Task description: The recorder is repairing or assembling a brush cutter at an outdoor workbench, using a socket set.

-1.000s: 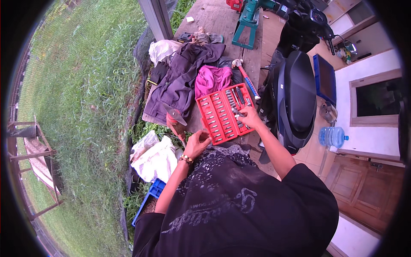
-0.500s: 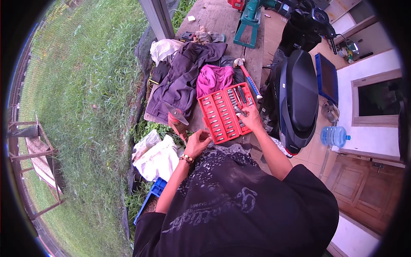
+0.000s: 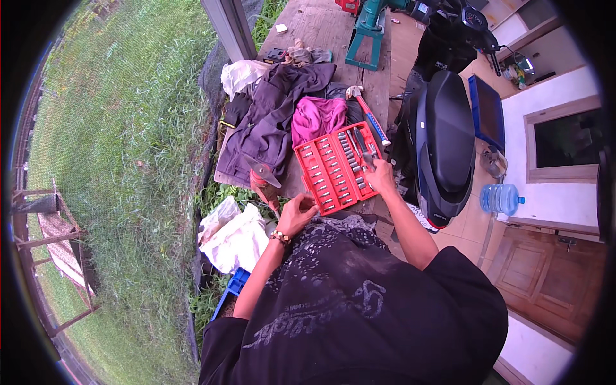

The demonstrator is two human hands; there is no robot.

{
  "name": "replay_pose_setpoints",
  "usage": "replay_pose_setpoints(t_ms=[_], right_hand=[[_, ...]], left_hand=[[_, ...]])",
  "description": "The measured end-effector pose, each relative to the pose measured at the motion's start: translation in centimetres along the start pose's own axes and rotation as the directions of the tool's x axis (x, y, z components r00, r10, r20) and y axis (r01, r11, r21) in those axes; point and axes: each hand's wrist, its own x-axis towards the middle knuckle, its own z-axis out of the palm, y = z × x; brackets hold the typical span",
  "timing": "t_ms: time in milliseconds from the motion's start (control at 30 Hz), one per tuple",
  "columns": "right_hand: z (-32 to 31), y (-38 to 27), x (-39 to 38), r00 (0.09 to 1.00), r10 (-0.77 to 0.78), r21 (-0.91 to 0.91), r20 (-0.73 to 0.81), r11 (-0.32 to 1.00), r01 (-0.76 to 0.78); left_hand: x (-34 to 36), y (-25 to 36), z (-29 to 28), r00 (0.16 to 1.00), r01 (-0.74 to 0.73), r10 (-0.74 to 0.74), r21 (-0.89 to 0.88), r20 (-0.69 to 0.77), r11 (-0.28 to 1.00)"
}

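An open red socket set case [image 3: 329, 168] lies in front of me, with rows of small metal bits and sockets in its slots. My right hand [image 3: 380, 176] is over the case's right part, fingers closed around a short grey metal tool [image 3: 368, 159]; its exact kind is hard to make out. My left hand [image 3: 297, 213] rests at the case's lower left edge with curled fingers, thumb and forefinger close together. Whatever they may hold is too small to see. A black-handled screwdriver [image 3: 359, 138] sits in the upper right of the case.
Dark clothing [image 3: 269, 122] and a pink cloth [image 3: 319, 119] lie beyond the case. A red-and-blue-handled hammer [image 3: 374, 119] is beside it. An orange tool with a metal disc [image 3: 263, 179] stands left. A green metal stand [image 3: 367, 45] is farther off; a scooter [image 3: 449, 141] is parked right.
My right hand has moved slightly up and right over the case, and the metal tool in it now points more upward. My left hand stays at the case's edge.
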Motion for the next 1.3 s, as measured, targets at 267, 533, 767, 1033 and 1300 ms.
replay_pose_setpoints(t_ms=[267, 533, 767, 1033, 1300], right_hand=[[0.6, 0.4, -0.9, 0.950, -0.290, -0.083, -0.114, 0.956, 0.281], [-0.5, -1.0, -2.6, 0.996, -0.040, 0.157, -0.085, 0.986, 0.053], [2.1, 1.3, -2.6, 0.986, 0.022, 0.090, -0.165, 0.996, -0.007], [1.1, -1.2, -0.4, 0.982, 0.039, 0.183, -0.187, 0.983, -0.004], [2.6, -5.0, 5.0, 0.983, -0.076, -0.131, -0.166, 0.990, 0.054]], left_hand=[[-0.3, 0.4, -0.4, 1.000, 0.007, -0.007, 0.001, -0.011, 1.000], [-0.2, 0.5, -0.6, 0.999, 0.026, -0.026, 0.012, -0.024, 1.000], [0.2, 0.6, 0.0, 1.000, -0.004, 0.004, -0.012, -0.001, 1.000], [-0.2, 0.1, -0.4, 1.000, 0.016, -0.016, -0.025, -0.010, 1.000], [-0.5, 0.7, -0.4, 0.999, 0.015, -0.014, 0.026, -0.039, 1.000]])
